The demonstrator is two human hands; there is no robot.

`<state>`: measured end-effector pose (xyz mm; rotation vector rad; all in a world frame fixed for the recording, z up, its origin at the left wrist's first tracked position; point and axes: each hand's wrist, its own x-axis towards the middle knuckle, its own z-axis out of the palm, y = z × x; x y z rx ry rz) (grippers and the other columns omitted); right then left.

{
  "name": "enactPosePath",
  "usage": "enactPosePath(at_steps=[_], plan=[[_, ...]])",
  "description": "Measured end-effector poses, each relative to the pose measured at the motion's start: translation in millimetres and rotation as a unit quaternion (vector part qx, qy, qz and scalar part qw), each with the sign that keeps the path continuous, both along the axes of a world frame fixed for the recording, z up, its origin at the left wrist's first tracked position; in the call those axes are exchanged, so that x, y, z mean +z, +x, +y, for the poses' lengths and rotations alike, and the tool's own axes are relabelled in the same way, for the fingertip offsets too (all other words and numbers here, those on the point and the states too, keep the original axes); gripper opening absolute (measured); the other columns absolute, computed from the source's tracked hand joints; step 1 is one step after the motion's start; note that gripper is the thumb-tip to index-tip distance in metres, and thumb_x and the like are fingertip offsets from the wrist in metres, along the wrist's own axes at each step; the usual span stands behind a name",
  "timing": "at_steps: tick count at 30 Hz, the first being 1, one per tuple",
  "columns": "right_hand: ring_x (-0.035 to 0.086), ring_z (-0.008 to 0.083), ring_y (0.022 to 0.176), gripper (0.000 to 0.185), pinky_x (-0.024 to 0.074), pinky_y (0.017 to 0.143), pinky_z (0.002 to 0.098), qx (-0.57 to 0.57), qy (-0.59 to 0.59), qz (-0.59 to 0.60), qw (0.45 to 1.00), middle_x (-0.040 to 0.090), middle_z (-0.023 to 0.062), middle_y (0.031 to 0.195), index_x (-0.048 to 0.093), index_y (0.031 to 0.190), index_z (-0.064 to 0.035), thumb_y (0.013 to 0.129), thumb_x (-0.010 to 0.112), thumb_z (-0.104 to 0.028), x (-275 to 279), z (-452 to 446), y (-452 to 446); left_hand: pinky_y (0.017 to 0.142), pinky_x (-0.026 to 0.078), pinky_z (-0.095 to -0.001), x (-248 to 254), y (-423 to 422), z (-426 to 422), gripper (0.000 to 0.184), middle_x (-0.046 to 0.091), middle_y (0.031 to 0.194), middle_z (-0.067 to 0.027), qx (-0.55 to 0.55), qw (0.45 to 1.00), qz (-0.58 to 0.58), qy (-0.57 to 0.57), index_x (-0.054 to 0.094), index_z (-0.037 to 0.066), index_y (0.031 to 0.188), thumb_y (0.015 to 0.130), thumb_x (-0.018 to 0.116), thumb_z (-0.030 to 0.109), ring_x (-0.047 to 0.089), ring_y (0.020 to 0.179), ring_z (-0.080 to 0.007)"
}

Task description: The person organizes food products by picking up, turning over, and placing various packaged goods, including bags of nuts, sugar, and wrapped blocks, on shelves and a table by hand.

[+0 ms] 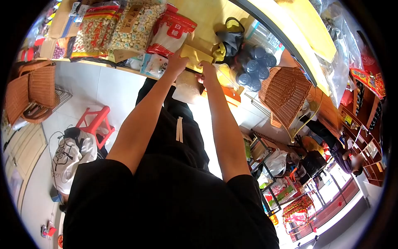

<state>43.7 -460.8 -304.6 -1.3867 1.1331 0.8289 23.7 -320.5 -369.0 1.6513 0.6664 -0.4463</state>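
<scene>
Both of my hands are at the table's front edge, one at each end of a yellow box [195,57]. My left hand [177,65] has its fingers closed on the box's left end. At the right end, my right hand [208,74] grips it with bent fingers. Just below the box, between my forearms, is a clear plastic bag [187,86] with pale contents. A red and white packet [172,34] lies beyond my left hand. To the right of my right hand is a yellow item in clear plastic [224,75].
Bags of nuts [96,30] and pale beans [136,25] lie at the left. Wrapped bottles [253,67] and a wicker chair [285,93] stand at the right. A red stool [98,124] is at the lower left. Another person [346,161] is far right.
</scene>
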Motion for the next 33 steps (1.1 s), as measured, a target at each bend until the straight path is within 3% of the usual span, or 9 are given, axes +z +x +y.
enactPosePath(at_steps=[5,6,8,11,15,17,19,29,33], plan=[[0.048,0.0184,0.056,0.024,0.0351,0.042,0.0276,-0.046,0.007,0.018,0.999,0.041,0.0057,0.073,0.051,0.092,-0.0123,0.074,0.062,-0.023,8.2,-1.8,4.1,0.085,0.045,-0.0469,-5.4,6.8,14.3,0.019,0.066,0.095,-0.0152,-0.005,0.998,-0.045,0.046,0.067,0.007,0.090,0.078,0.057,0.017,0.062,0.094,-0.0298],[0.046,0.0173,0.056,0.021,0.0344,0.042,0.0281,-0.046,0.006,0.010,0.999,0.041,0.0052,0.072,0.051,0.089,-0.0121,0.075,0.062,-0.024,9.4,-3.7,2.9,0.078,0.047,-0.0474,-17.9,7.1,22.3,0.016,0.066,0.089,-0.0147,-0.094,0.982,-0.074,0.146,0.066,0.006,0.085,0.078,0.057,0.016,0.064,0.089,-0.0301],[0.038,0.0148,0.052,0.017,0.0323,0.043,0.0295,-0.049,0.018,-0.009,0.999,0.041,0.0035,0.070,0.050,0.082,-0.0118,0.077,0.061,-0.024,16.6,-8.6,2.5,0.065,0.051,-0.0491,-41.6,13.1,49.5,0.015,0.067,0.079,-0.0131,-0.350,0.818,-0.215,0.402,0.066,0.007,0.077,0.080,0.054,0.014,0.067,0.077,-0.0314],[0.037,0.0143,0.052,0.016,0.0326,0.043,0.0305,-0.021,0.025,-0.036,0.999,0.041,0.0021,0.067,0.051,0.082,-0.0115,0.078,0.060,-0.023,40.0,-13.0,14.2,0.070,0.051,-0.0477,-39.4,12.8,56.7,0.017,0.068,0.082,-0.0155,-0.401,0.813,-0.142,0.399,0.067,0.006,0.079,0.080,0.054,0.018,0.067,0.081,-0.0334],[0.032,0.0136,0.042,0.015,0.0333,0.038,0.0309,0.042,-0.021,-0.095,0.994,0.036,0.0013,0.056,0.055,0.080,-0.0083,0.077,0.063,-0.021,69.4,-5.1,29.6,0.072,0.050,-0.0466,-21.6,-11.7,41.4,0.024,0.067,0.086,-0.0184,-0.219,0.925,-0.102,0.292,0.067,0.004,0.086,0.077,0.054,0.022,0.065,0.082,-0.0367],[0.031,0.0143,0.039,0.019,0.0338,0.036,0.0310,0.052,-0.030,-0.129,0.990,0.036,0.0014,0.055,0.057,0.081,-0.0070,0.076,0.067,-0.023,38.9,-8.5,27.9,0.074,0.050,-0.0436,27.0,-16.7,22.1,0.032,0.066,0.091,-0.0205,0.028,0.992,-0.033,0.121,0.066,0.004,0.092,0.075,0.052,0.027,0.064,0.084,-0.0384],[0.035,0.0147,0.042,0.021,0.0362,0.038,0.0319,0.044,0.035,-0.119,0.991,0.041,0.0020,0.059,0.058,0.083,-0.0075,0.074,0.069,-0.024,20.7,-16.2,31.7,0.077,0.050,-0.0401,7.5,-17.0,25.2,0.031,0.068,0.089,-0.0197,-0.040,0.985,-0.008,0.165,0.068,0.003,0.095,0.074,0.055,0.021,0.065,0.086,-0.0334],[0.033,0.0093,0.046,0.010,0.0317,0.042,0.0210,-0.053,0.325,-0.021,0.944,0.050,0.0036,0.069,0.049,0.081,-0.0071,0.087,0.056,-0.011,35.4,-42.4,56.3,0.082,0.048,-0.0332,14.6,-38.8,3.0,0.032,0.068,0.088,-0.0180,0.139,0.983,-0.085,0.083,0.068,-0.002,0.098,0.067,0.060,0.000,0.065,0.086,-0.0272],[0.032,0.0068,0.045,0.014,0.0257,0.039,0.0185,-0.077,0.242,-0.003,0.967,0.054,0.0096,0.072,0.048,0.079,-0.0038,0.089,0.054,-0.009,59.8,-46.7,55.9,0.094,0.040,-0.0416,39.6,-35.9,4.7,0.038,0.064,0.096,-0.0212,0.056,0.978,-0.147,0.134,0.064,0.002,0.105,0.067,0.066,0.007,0.058,0.098,-0.0329]])
